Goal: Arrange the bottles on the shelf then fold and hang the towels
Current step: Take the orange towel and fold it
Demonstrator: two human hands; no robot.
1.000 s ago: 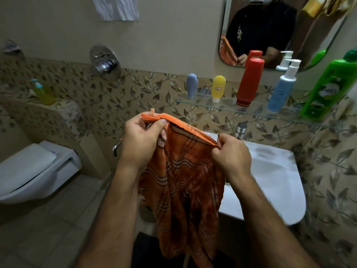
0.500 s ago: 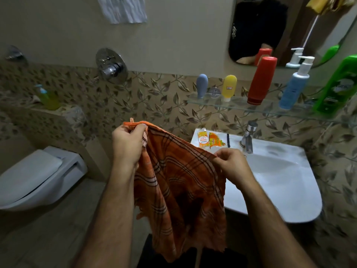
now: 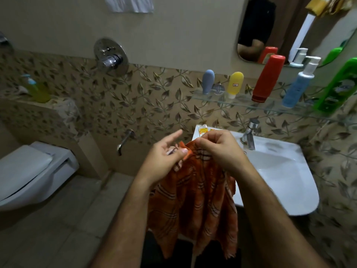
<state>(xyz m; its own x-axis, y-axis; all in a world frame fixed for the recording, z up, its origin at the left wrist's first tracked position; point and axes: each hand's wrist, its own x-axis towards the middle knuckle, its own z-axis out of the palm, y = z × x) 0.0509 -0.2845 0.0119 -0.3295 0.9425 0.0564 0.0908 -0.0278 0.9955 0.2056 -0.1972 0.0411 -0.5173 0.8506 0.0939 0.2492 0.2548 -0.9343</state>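
An orange checked towel (image 3: 195, 202) hangs down between my forearms in front of the sink. My right hand (image 3: 220, 149) pinches its top edge. My left hand (image 3: 166, 153) pinches the towel's corner between thumb and middle fingers, index finger stretched out. Both hands are close together. On the glass shelf (image 3: 241, 102) stand a small blue-grey bottle (image 3: 208, 81), a yellow bottle (image 3: 234, 84), a red bottle (image 3: 267, 78), a blue pump bottle (image 3: 298, 86) and a green bottle (image 3: 338, 86). A white towel (image 3: 129, 3) hangs at the top of the wall.
A white sink (image 3: 280, 171) with a tap (image 3: 249, 135) is at the right, tubes (image 3: 204, 130) on its back corner. A toilet (image 3: 29, 171) is at the left. A wall valve (image 3: 111, 55), a spout (image 3: 124, 141), a mirror (image 3: 280, 26), and a yellow-green bottle (image 3: 37, 89) on the ledge.
My hands have come together, bringing the towel's two top corners near each other, and dropped lower. The view has tilted down and left.
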